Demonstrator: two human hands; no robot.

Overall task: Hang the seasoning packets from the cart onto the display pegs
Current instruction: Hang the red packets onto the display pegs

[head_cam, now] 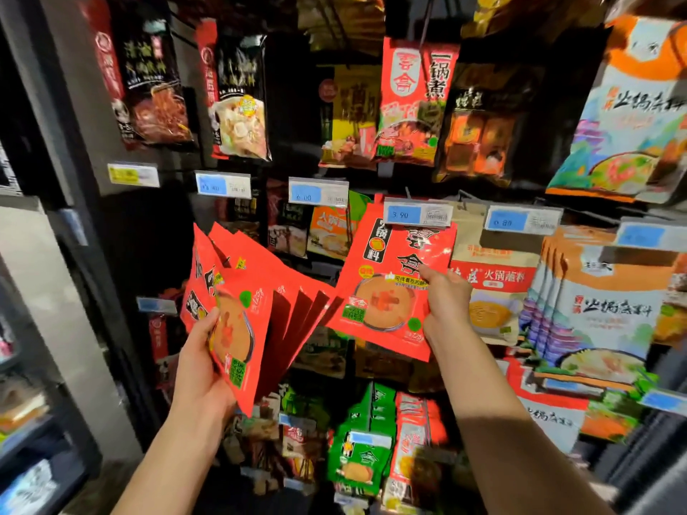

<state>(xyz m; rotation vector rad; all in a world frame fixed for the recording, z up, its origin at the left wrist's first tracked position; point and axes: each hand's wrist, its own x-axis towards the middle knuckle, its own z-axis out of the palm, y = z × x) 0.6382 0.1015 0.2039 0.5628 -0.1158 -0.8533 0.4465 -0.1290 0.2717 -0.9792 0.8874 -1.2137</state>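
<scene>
We pinch red packet (390, 288) w/ right hand (444, 299), top edge just under 3.90 tag (418, 214); left hand (202, 362) grips fanned spare packets (241, 302).

Red single packet (386, 291): orange bowl print, black label, green patches. Left of it, fanned packets (241, 343) same red, dark red backs. Above it, price tag (418, 214) blue and white. Below it, green packets (362, 459).

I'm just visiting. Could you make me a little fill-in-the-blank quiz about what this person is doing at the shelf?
The fanned packets in the left hand are mainly ____. The right hand holds a single packet just below a price tag reading ____. The hand holding more packets is the ____ one.
Missing: red; 3.90; left.
</scene>
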